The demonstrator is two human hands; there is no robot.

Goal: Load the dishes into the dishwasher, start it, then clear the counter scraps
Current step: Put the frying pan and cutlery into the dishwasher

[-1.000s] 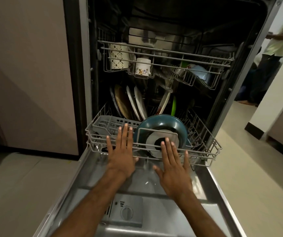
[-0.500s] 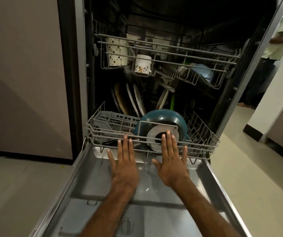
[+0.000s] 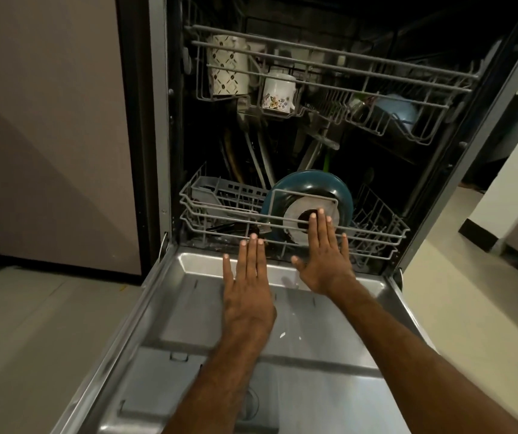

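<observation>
**Task status.** Loading looks largely complete. The upper rack (image 3: pixel 329 57) holds a patterned mug (image 3: pixel 228 68), a floral cup (image 3: pixel 278 95) and a light blue bowl (image 3: pixel 398 109). The lower rack (image 3: pixel 214 228) holds a teal pan (image 3: pixel 311 183) standing on edge at the front, its base facing outward. Several plates (image 3: pixel 251 151) stand upright behind it, and a cutlery basket (image 3: pixel 220 189) sits at the left. The front of the lower rack sits at the threshold of the tub, just above the hinge line of the lowered door (image 3: pixel 207 308).

Judged remaining:
1. Seat the lower rack fully.
2. Raise and latch the door.
3. Start the dishwasher (image 3: pixel 157 120).
4. Clear the counter scraps. The counter is out of view, so its condition cannot be assessed.

**Hand pose.** Both arms extend forward over the open door, palms down and facing away.
- The left hand (image 3: pixel 248 286) is flat, fingers straight and close together, holding nothing. Its fingertips reach the lowest front wire of the lower rack. Contact cannot be confirmed.
- The right hand (image 3: pixel 325 258) is flat with the thumb spread, holding nothing. It is set further forward than the left, and its fingers overlap the front wires of the rack and the pale base of the teal pan. It appears to press on the rack front.

The pose is consistent with a two-handed push to slide the lower rack inward.
</observation>
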